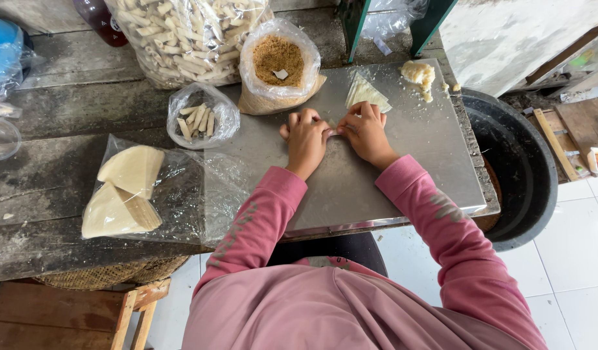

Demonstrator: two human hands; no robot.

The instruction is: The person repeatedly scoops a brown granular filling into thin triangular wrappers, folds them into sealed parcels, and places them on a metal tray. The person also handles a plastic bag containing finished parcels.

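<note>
My fingers (325, 131) of both hands curl down on a small pale wrapper (333, 133), pinched between my left hand (305, 137) and right hand (366, 131) on the steel sheet (409, 155) of the bench (66, 162). Just beyond my right hand lies a stack of triangular wrappers (366, 94), with a lump of filling (419, 73) further right. Beyond my left hand stands a bag of crumbs (279, 63), and to the left a small bag of rolls (200, 118).
</note>
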